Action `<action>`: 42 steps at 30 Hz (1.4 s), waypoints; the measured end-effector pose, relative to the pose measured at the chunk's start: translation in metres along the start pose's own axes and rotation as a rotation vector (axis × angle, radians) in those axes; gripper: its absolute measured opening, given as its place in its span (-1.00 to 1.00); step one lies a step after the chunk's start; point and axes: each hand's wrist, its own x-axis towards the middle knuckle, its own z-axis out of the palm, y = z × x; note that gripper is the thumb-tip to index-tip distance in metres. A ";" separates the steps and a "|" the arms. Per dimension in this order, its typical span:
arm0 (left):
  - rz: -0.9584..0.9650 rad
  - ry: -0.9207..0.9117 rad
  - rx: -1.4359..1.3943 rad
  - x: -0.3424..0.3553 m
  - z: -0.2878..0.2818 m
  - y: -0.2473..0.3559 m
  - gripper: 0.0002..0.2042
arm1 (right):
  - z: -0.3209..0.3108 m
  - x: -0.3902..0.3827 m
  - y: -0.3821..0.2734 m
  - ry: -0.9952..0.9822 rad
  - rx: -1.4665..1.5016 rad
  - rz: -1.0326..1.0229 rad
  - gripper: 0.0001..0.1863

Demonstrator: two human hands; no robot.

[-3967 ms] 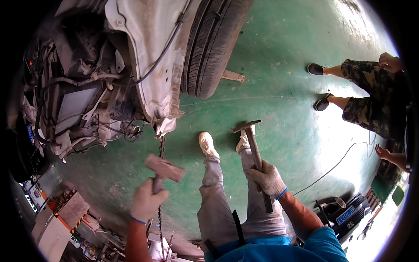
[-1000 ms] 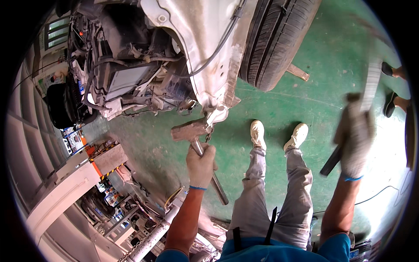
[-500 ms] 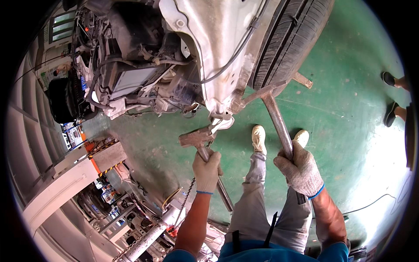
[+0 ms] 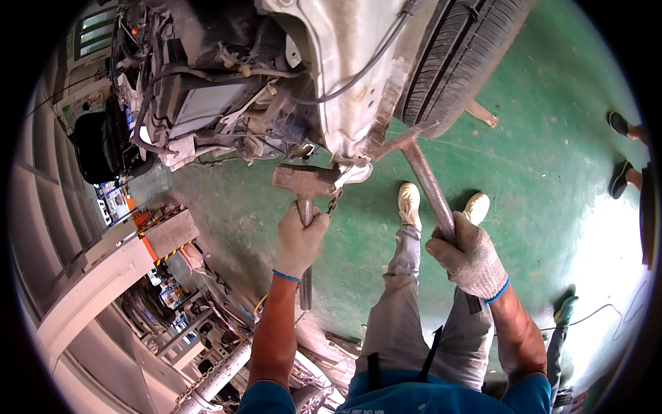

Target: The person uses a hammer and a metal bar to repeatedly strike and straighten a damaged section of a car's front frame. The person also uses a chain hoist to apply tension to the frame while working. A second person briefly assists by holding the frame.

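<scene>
The sledge [image 4: 305, 179] is gripped in the left hand [image 4: 300, 241], its head set at the left of the rail's [image 4: 355, 76] near end. The hammer [image 4: 431, 183] is gripped in the right hand [image 4: 471, 261], its head set to that end's right. The rail is flanked by engine parts [image 4: 214, 107] on the left and the tyre [image 4: 455, 69] on the right. A chain [image 4: 334, 202] is seen between left hand and rail end. Shoes [image 4: 408, 203] are planted on the floor [image 4: 538, 179], one between the tools, one beyond the right hand.
</scene>
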 end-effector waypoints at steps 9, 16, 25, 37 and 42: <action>-0.100 0.016 -0.156 -0.010 0.017 0.013 -0.81 | -0.031 -0.008 -0.014 0.178 -0.076 -0.184 -0.72; -0.104 0.064 -0.236 -0.020 0.029 0.006 -0.83 | -0.059 0.000 -0.015 0.587 0.301 -0.364 -0.77; -0.171 0.064 -0.262 -0.022 0.036 -0.004 -0.82 | -0.013 -0.002 -0.007 0.058 0.000 0.017 -0.82; -0.154 0.082 -0.225 -0.021 0.037 0.012 -0.81 | -0.064 -0.020 -0.030 0.429 0.101 -0.241 -0.79; -0.204 0.112 -0.295 -0.031 0.045 0.004 -0.82 | -0.113 -0.017 -0.034 0.630 0.351 -0.384 -0.71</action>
